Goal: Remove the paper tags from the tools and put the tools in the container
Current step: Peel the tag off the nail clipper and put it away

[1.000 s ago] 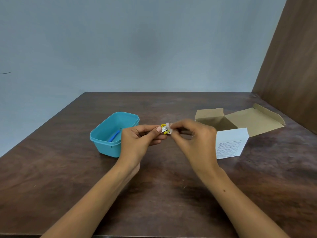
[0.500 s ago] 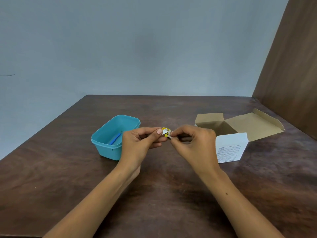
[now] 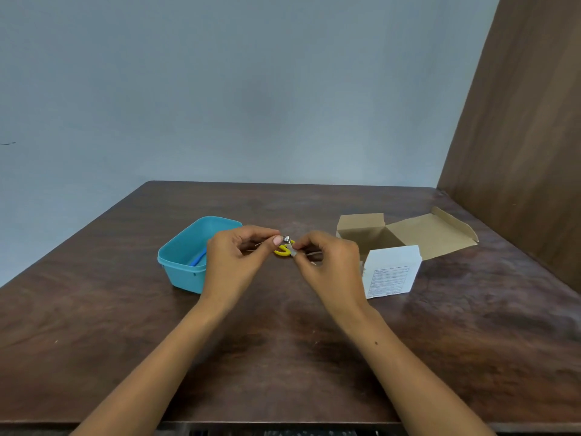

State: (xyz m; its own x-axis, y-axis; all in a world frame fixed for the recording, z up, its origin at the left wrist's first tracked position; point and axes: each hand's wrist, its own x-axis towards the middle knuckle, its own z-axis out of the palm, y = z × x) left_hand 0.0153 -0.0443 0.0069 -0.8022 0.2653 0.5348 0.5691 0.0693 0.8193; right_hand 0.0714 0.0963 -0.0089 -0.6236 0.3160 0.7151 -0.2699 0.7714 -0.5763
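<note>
The left hand (image 3: pixel 234 262) pinches the metal end of a small yellow tool (image 3: pixel 284 248) between thumb and finger. The right hand (image 3: pixel 330 265) pinches what looks like a bit of paper tag (image 3: pixel 294 252) at the tool's 4 o'clock. At 9 o'clock sits the blue container (image 3: pixel 185 262) with a blue tool (image 3: pixel 198 259) inside. At 3 o'clock, an open cardboard box (image 3: pixel 408 237).
</note>
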